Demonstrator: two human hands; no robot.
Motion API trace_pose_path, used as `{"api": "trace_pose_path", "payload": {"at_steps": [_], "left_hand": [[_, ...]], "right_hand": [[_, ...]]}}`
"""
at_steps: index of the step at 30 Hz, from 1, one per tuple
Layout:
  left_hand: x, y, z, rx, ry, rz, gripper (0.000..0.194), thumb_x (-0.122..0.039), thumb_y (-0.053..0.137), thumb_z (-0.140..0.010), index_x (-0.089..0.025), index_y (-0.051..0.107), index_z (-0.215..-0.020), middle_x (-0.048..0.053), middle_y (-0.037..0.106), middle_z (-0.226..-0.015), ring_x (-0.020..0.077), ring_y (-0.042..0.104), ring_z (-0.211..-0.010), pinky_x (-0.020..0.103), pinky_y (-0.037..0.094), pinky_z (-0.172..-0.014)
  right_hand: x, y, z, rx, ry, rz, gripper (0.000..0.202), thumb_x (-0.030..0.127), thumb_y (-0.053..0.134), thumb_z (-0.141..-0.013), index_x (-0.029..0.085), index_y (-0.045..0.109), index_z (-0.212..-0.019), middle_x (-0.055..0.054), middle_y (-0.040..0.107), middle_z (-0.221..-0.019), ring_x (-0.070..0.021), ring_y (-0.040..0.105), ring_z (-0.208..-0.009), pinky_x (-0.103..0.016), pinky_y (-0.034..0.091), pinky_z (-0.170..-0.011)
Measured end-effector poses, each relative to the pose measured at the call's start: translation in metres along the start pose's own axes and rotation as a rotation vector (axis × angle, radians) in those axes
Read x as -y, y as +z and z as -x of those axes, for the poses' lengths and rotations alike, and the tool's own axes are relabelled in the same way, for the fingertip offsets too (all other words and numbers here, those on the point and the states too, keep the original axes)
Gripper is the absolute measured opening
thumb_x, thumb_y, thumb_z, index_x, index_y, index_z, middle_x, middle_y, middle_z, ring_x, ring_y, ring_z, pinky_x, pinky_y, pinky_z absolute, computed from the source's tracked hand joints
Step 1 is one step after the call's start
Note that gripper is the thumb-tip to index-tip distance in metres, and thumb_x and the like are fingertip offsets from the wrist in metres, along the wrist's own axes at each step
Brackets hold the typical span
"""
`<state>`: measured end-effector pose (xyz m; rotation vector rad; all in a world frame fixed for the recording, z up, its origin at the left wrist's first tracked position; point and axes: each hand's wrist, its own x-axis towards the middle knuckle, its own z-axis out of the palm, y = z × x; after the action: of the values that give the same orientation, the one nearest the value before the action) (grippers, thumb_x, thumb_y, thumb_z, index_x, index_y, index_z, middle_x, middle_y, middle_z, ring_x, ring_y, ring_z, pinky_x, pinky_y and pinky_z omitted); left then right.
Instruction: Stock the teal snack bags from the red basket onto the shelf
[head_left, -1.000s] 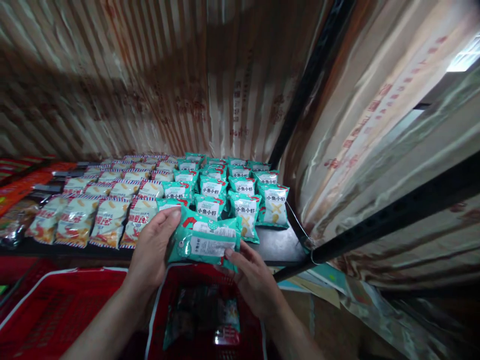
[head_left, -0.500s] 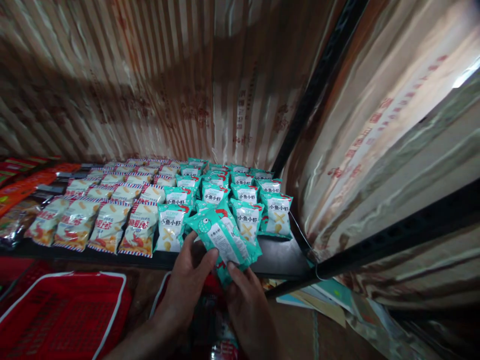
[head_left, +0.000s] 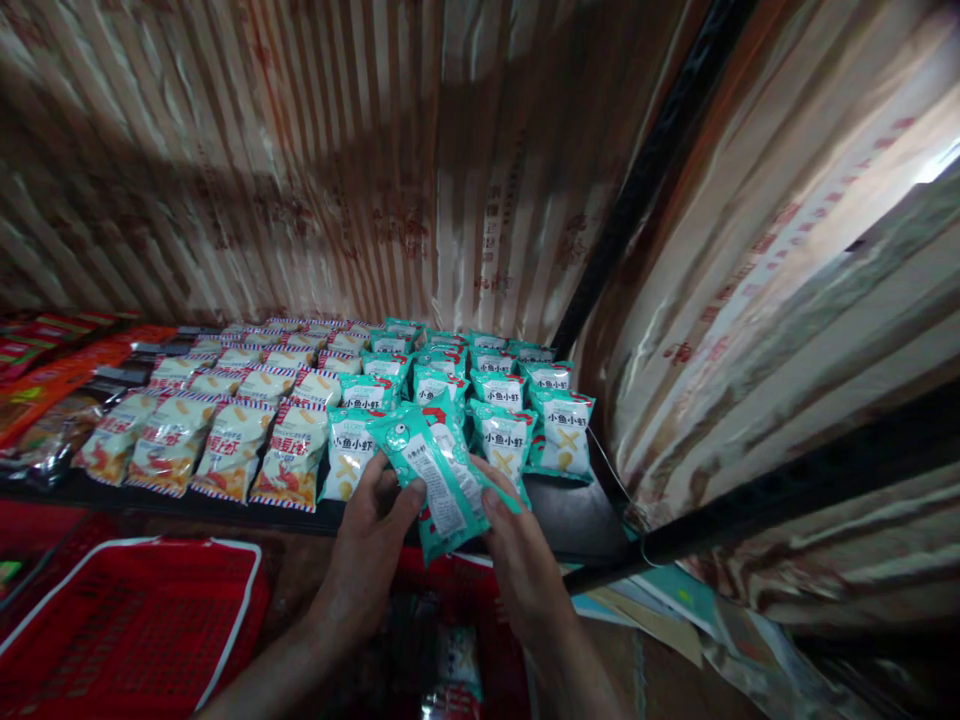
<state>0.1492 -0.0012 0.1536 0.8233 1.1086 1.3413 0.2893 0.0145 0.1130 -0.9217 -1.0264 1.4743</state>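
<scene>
A teal snack bag (head_left: 442, 480) is held between my two hands over the front edge of the shelf, its printed back facing me. My left hand (head_left: 375, 535) grips its left side, thumb on top. On the right side, my right hand (head_left: 517, 530) holds it with the thumb near the corner. Behind stand rows of upright teal bags (head_left: 564, 430) with white fronts. To their left are rows of white and orange snack bags (head_left: 289, 455) with striped edges.
An empty-looking red basket (head_left: 142, 610) with a white handle lies lower left. Below my hands, another red basket (head_left: 502, 640) holds some packets. A black metal post (head_left: 637, 190) rises behind the shelf (head_left: 577, 515). Orange packs (head_left: 60, 380) lie far left.
The held bag has turned more upright. My right hand has moved up from its bottom to its right side. The view has shifted slightly, so the shelf appears further right.
</scene>
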Motion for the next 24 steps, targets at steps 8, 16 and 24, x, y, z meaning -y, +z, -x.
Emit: {"api": "trace_pose_path", "payload": {"at_steps": [8,16,24], "left_hand": [[-0.001,-0.005,-0.003,-0.005,-0.047,-0.104,0.061,-0.039,0.065,-0.077,-0.02,0.047,-0.131,0.009,0.066,-0.12,0.0265,0.062,-0.109,0.038,0.05,-0.089],[0.013,-0.007,0.003,0.033,-0.105,-0.091,0.061,-0.041,0.066,-0.078,-0.02,0.049,-0.132,0.01,0.058,-0.132,0.0275,0.055,-0.121,0.041,0.044,-0.101],[0.022,-0.004,0.007,0.147,-0.095,-0.113,0.062,-0.035,0.067,-0.079,-0.019,0.045,-0.135,0.011,0.054,-0.137,0.027,0.05,-0.127,0.04,0.039,-0.106]], "right_hand": [[0.011,-0.013,-0.012,-0.008,0.082,-0.035,0.051,0.045,0.071,-0.077,0.025,0.059,-0.123,-0.007,0.064,-0.123,-0.0249,0.055,-0.12,-0.038,0.045,-0.097],[0.016,0.002,-0.013,0.066,0.067,-0.104,0.041,0.042,0.069,-0.079,0.026,0.062,-0.117,-0.005,0.071,-0.109,-0.0229,0.064,-0.103,-0.033,0.051,-0.086],[0.009,-0.004,-0.016,-0.1,0.026,-0.173,0.037,0.04,0.072,-0.076,0.024,0.064,-0.109,-0.003,0.073,-0.104,-0.0219,0.067,-0.096,-0.031,0.053,-0.081]]}}
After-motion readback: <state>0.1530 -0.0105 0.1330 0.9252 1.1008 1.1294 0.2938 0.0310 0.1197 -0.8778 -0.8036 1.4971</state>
